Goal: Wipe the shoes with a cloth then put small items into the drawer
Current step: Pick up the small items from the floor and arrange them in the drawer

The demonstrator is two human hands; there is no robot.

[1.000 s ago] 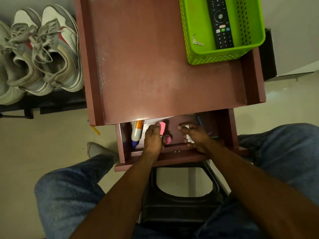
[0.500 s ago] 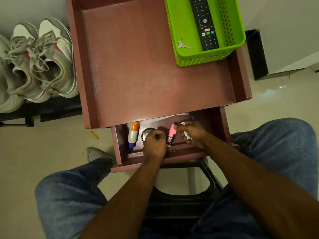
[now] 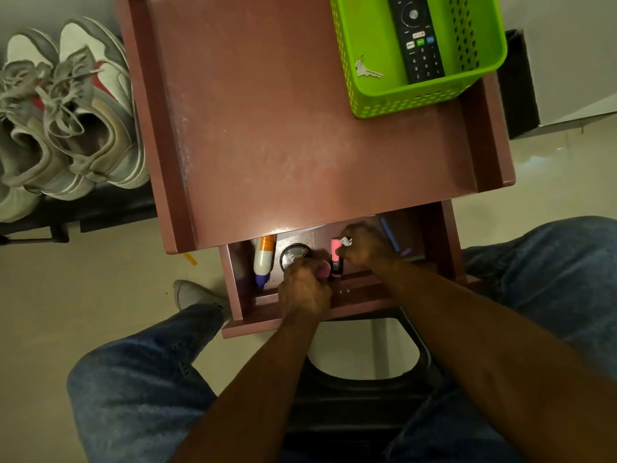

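Since a moment ago my left hand point(image 3: 305, 290) has curled tighter at the front of the drawer point(image 3: 247, 324), and the round tin point(image 3: 295, 257) beside it now shows more of its lid. That hand is balled up, knuckles toward me, fingers closed on a small pink item point(image 3: 323, 271) that peeks out at its right edge. My right hand point(image 3: 365, 247) is deeper in the drawer, wrist bent inward, fingertips pinching a small white piece point(image 3: 346, 241) just above the pink highlighter point(image 3: 336, 259), which lies lengthwise between my two hands. Both forearms reach in from below and converge on the drawer. Left of the tin lies a white glue bottle point(image 3: 263, 260) with an orange label and blue tip. A blue pen point(image 3: 390, 234) rests at the right. On the tabletop point(image 3: 300, 121) above stands a green basket point(image 3: 417, 98) holding a remote point(image 3: 419, 38) and a key point(image 3: 365, 70). The shoes point(image 3: 66, 121) sit on a dark rack to the left.
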